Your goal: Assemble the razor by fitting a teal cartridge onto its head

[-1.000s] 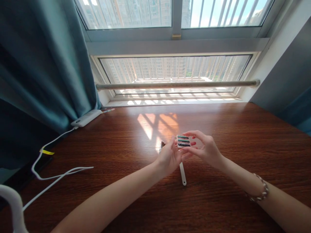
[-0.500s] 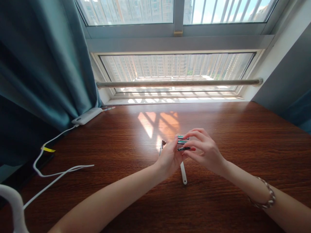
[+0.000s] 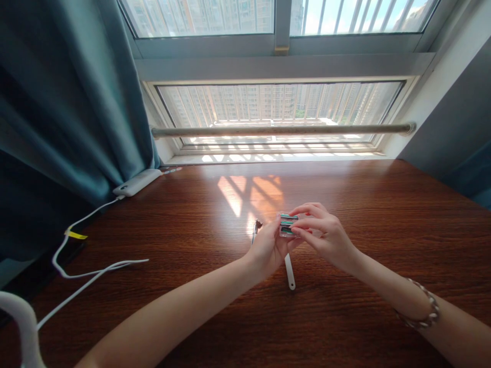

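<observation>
Both my hands meet above the middle of the wooden table (image 3: 368,214). My left hand (image 3: 268,248) and my right hand (image 3: 326,235) together pinch a small clear case (image 3: 287,225) with dark and green strips in it, like a razor-cartridge holder. My right fingers curl over its right side, and my left thumb and fingers hold its left edge. A white handle (image 3: 289,273) lies on the table just below my hands. A thin metal-tipped stick (image 3: 255,230) pokes out behind my left hand.
A white power bank (image 3: 136,183) lies at the back left by the teal curtain (image 3: 65,102), with a white cable (image 3: 88,271) looping over the table's left side. A window with a rail (image 3: 280,131) runs along the far edge.
My right fingers closed further over the case and tilted it, so its striped face no longer shows flat. The hands stayed at the same spot.
</observation>
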`<state>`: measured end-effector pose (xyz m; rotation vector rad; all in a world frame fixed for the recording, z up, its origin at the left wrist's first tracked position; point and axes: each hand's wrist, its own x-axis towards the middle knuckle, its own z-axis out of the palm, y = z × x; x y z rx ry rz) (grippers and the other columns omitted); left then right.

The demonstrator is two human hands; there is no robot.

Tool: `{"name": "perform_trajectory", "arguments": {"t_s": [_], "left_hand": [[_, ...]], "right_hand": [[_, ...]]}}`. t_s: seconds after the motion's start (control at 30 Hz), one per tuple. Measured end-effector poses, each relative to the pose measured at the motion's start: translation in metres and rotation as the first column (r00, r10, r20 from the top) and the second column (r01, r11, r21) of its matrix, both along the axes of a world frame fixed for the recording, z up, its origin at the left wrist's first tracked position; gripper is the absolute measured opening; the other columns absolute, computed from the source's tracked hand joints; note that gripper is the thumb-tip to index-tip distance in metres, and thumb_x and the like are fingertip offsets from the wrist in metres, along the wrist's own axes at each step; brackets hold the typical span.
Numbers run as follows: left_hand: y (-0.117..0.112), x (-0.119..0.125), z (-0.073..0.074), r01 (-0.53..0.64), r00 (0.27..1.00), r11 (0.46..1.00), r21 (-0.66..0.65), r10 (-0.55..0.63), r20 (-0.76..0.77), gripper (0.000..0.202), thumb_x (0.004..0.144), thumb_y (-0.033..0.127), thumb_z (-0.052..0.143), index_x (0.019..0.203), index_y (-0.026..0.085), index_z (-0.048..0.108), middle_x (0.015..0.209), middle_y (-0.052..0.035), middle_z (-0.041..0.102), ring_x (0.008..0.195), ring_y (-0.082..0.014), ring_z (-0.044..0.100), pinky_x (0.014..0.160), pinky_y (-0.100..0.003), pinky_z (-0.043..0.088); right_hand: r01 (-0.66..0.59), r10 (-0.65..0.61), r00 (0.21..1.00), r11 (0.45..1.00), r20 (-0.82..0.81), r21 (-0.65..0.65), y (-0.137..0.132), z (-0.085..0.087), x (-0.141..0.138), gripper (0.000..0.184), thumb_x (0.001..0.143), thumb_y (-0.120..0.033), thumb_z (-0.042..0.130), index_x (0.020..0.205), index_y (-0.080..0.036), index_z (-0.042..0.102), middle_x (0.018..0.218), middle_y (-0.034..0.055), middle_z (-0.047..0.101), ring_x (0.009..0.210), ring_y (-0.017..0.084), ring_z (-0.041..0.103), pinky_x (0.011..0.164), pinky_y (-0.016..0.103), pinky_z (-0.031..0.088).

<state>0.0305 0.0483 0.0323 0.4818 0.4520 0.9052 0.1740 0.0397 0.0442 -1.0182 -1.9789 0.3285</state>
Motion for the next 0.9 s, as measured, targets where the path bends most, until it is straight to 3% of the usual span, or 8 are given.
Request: {"name": "perform_trajectory", "arguments": {"t_s": [0.07, 0.17, 0.27, 0.37, 0.6, 0.7, 0.9], "left_hand": [[0.0005, -0.0001, -0.0001, -0.008, 1.000, 1.000, -0.010, 0.008, -0.002, 0.028, 0.087, 0.030, 0.038, 0.090, 0.009, 0.058, 0.088, -0.0100, 0.063, 0.083, -0.0159, 0.060, 0.081, -0.031, 0.045], [0.0009, -0.0008, 0.0002, -0.015, 1.000, 1.000, -0.014, 0.015, -0.002, 0.028, 0.086, 0.028, 0.041, 0.088, 0.008, 0.060, 0.088, -0.0096, 0.064, 0.082, -0.0155, 0.060, 0.085, -0.032, 0.045], [0.0007, -0.0020, 0.0013, -0.001, 1.000, 1.000, -0.002, 0.001, -0.017, 0.031, 0.087, 0.028, 0.039, 0.092, 0.006, 0.060, 0.091, -0.0123, 0.064, 0.083, -0.0183, 0.061, 0.086, -0.033, 0.044], [-0.0003, -0.0030, 0.0031, -0.003, 1.000, 1.000, -0.004, 0.003, -0.031, 0.034, 0.087, 0.028, 0.037, 0.097, 0.004, 0.059, 0.098, -0.0156, 0.062, 0.089, -0.0217, 0.061, 0.087, -0.034, 0.043], [-0.0022, -0.0031, 0.0021, -0.009, 1.000, 1.000, 0.018, 0.010, -0.012, 0.035, 0.086, 0.032, 0.038, 0.098, 0.005, 0.059, 0.099, -0.0153, 0.062, 0.091, -0.0223, 0.059, 0.091, -0.037, 0.040], [-0.0020, -0.0025, 0.0001, 0.010, 1.000, 1.000, 0.026, -0.010, -0.004, 0.035, 0.086, 0.032, 0.039, 0.099, 0.005, 0.059, 0.100, -0.0151, 0.061, 0.091, -0.0218, 0.059, 0.092, -0.037, 0.039], [0.0001, -0.0021, -0.0017, -0.011, 1.000, 1.000, -0.008, 0.011, 0.001, 0.032, 0.085, 0.031, 0.041, 0.092, 0.006, 0.059, 0.090, -0.0136, 0.064, 0.086, -0.0212, 0.060, 0.086, -0.036, 0.043]], "right_hand": [[0.044, -0.047, 0.997, 0.998, -0.062, -0.048, -0.0012, 0.0009, -0.0007, 0.010, 0.076, -0.021, 0.058, 0.076, -0.021, 0.068, 0.088, 0.0056, 0.059, 0.087, 0.018, 0.051, 0.077, 0.032, 0.042], [0.087, -0.131, 0.972, 0.972, -0.193, -0.219, -0.0032, 0.0044, -0.0012, 0.015, 0.076, -0.028, 0.057, 0.075, -0.018, 0.068, 0.076, 0.0049, 0.060, 0.072, 0.016, 0.054, 0.064, 0.029, 0.044], [0.040, -0.183, 0.932, 0.910, -0.314, -0.412, -0.0031, 0.0081, -0.0005, 0.021, 0.077, -0.033, 0.056, 0.078, -0.016, 0.067, 0.073, 0.0048, 0.064, 0.067, 0.016, 0.057, 0.061, 0.027, 0.044], [0.005, -0.234, 0.898, 0.853, -0.372, -0.523, -0.0005, 0.0088, 0.0013, 0.023, 0.074, -0.034, 0.058, 0.077, -0.014, 0.068, 0.075, 0.0052, 0.067, 0.069, 0.017, 0.059, 0.063, 0.028, 0.045], [0.074, -0.341, 0.873, 0.799, -0.349, -0.597, 0.0055, 0.0036, 0.0054, 0.021, 0.068, -0.033, 0.062, 0.073, -0.014, 0.069, 0.062, 0.0020, 0.064, 0.057, 0.013, 0.055, 0.052, 0.023, 0.040], [0.046, -0.340, 0.868, 0.781, -0.361, -0.623, 0.0056, 0.0043, 0.0049, 0.021, 0.066, -0.033, 0.064, 0.072, -0.014, 0.067, 0.061, 0.0022, 0.064, 0.056, 0.012, 0.055, 0.051, 0.022, 0.041], [0.095, -0.298, 0.913, 0.820, -0.279, -0.565, 0.0030, 0.0030, 0.0038, 0.023, 0.065, -0.035, 0.066, 0.074, -0.014, 0.063, 0.068, 0.0052, 0.065, 0.061, 0.016, 0.059, 0.054, 0.026, 0.046]]}}
